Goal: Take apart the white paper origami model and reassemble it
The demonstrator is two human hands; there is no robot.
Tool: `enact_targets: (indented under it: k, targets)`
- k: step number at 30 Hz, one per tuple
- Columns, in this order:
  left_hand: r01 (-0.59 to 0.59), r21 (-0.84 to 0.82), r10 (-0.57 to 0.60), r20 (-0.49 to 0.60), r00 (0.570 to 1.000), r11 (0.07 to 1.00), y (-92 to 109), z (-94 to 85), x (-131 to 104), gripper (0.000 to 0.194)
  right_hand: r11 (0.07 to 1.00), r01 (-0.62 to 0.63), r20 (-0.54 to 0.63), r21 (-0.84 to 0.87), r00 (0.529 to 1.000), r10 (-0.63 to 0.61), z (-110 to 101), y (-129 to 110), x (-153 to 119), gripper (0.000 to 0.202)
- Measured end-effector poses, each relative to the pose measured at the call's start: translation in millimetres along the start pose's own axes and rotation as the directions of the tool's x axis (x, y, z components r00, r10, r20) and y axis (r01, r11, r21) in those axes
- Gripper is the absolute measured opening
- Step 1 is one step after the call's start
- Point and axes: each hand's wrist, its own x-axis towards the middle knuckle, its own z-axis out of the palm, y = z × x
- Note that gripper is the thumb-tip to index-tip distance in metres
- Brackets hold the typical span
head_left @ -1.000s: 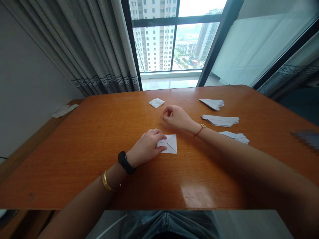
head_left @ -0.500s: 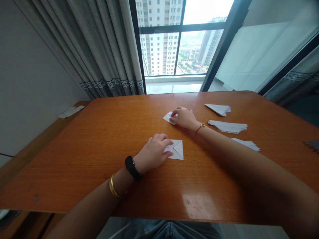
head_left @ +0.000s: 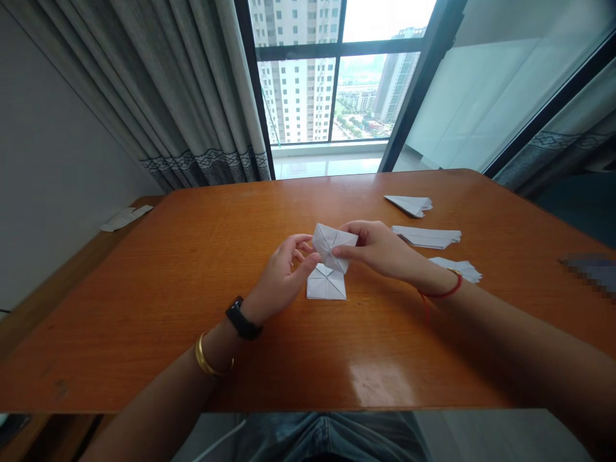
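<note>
Lifted off the counter [head_left: 144,308] since a moment ago, folded paper piece [head_left: 333,246] held at frame centre, left hand [head_left: 283,277] fingers pinching its left edge, right hand [head_left: 380,249] gripping its right, flat folded square [head_left: 326,283] just below, paper planes [head_left: 425,236] at right.

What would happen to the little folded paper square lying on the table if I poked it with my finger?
The folded paper square lies flat on the glossy wooden table, so it would probably slide rather than roll or tip. It looks thin and light, and a puff of air might shift it. Its creases likely stiffen it a little, though a hard poke could still bend it.
</note>
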Motion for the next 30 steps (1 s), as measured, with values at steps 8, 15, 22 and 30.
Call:
enact_targets:
  k: [8, 15, 22, 30]
  targets:
    - [0.239, 0.258, -0.283, 0.146, 0.948, 0.936, 5, -4.7, 1, 0.039, 0.997, -0.065, -0.058, 0.047, 0.996, 0.068, 28, 39, -15, 0.031]
    - [0.193, 0.595, -0.327, 0.125, 0.937, 0.78, -1, 0.6, -3, 0.037, 0.98, -0.085, -0.123, -0.178, 0.99, 0.064, 30, 45, -14, 0.026]
    - [0.119, 0.633, -0.236, 0.104, 0.966, 0.765, -4, 4.3, -5, 0.032, 0.911, -0.02, -0.059, -0.412, 0.998, -0.004, 29, 38, -17, 0.042]
    - [0.091, 0.535, -0.164, 0.089, 0.983, 0.84, -13, 4.8, -3, 0.043, 0.966, -0.032, 0.015, -0.257, 0.999, 0.037, 37, 40, -20, 0.037]
